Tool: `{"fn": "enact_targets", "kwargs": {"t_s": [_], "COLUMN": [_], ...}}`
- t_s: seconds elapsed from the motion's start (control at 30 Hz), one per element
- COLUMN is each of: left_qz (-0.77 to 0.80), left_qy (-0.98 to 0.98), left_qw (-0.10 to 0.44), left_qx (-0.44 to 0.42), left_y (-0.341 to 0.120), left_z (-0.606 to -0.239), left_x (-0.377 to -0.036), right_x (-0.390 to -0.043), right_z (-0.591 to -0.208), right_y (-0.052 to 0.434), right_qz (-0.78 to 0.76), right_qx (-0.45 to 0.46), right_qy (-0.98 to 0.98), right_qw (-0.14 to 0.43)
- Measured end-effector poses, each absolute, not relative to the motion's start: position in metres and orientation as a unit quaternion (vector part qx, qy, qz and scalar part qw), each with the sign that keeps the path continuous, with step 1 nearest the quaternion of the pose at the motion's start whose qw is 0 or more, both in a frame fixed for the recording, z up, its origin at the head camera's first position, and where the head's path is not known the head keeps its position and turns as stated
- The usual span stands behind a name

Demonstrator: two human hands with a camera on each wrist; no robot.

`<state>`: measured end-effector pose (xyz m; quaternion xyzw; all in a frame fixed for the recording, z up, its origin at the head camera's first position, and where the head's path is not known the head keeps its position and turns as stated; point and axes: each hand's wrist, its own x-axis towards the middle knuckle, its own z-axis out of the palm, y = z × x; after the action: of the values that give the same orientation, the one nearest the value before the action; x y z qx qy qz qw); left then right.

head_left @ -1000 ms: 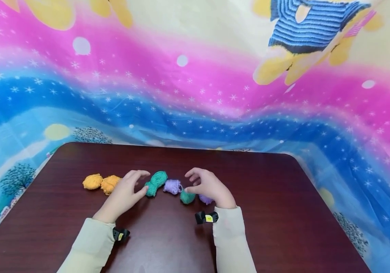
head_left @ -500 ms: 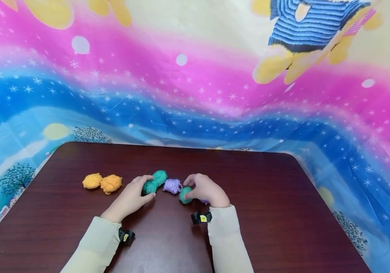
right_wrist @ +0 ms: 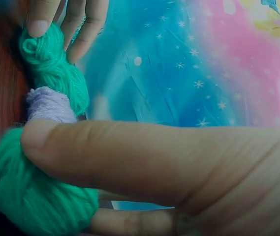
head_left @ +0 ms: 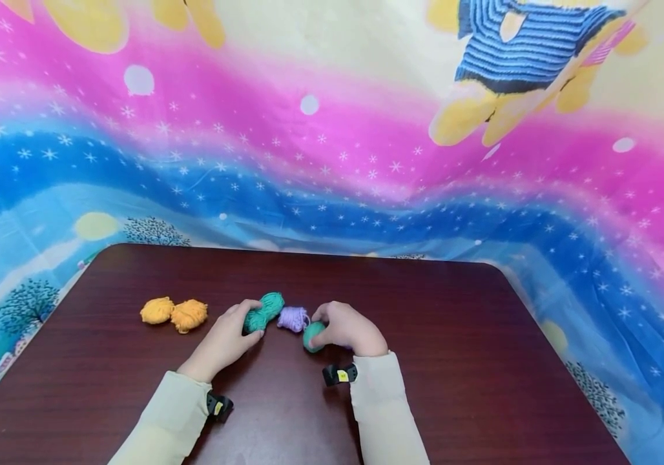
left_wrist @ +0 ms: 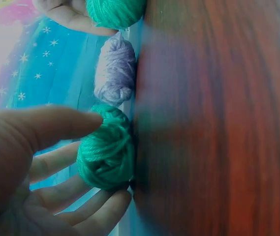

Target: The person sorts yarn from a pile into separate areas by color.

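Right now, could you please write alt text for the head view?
Left hand grips a long green yarn bundle and right hand grips a round green yarn ball on a dark wooden table; a lilac bundle lies between them.

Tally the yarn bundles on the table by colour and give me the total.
Orange yarn: 2, one beside the other.
Green yarn: 2, the long bundle gripped by the left hand, the round ball gripped by the right hand.
Purple yarn: 1 in view, between the green ones.
Total: 5.
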<state>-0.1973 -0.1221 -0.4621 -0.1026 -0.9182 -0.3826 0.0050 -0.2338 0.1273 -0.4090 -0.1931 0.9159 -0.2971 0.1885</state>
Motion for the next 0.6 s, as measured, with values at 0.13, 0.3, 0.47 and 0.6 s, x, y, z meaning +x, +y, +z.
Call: {"fn": "enact_targets", "kwargs": {"t_s": [0.13, 0.3, 0.47, 0.6], "left_qz": [-0.39, -0.377, -0.355, -0.35], "left_qy": [-0.917, -0.924, -0.933, -0.935], "left_qw": [0.013, 0.002, -0.008, -0.003], "left_qx": [-0.085, -0.066, -0.063, -0.062], "left_y": [-0.1222, -0.1211, -0.1193, -0.119], "left_z": [-0.4626, -0.4615, -0.4607, -0.4603], "left_x": [-0.1984, -0.1995, -0.1993, -0.1982], "right_x": [-0.2337, -0.2335, -0.2336, -0.2338], "right_z": [-0.4111, -0.4119, -0.4118, -0.4114], "right_y": [0.1257, 0.1243, 0.124, 0.1244], "right_qz": [-0.288, -0.288, -0.286, -0.283], "right_qx": [-0.203, -0.215, -0.218, -0.223], "right_qy": [0.917, 0.914, 0.915, 0.916], "right_qw": [0.189, 0.187, 0.184, 0.176]}}
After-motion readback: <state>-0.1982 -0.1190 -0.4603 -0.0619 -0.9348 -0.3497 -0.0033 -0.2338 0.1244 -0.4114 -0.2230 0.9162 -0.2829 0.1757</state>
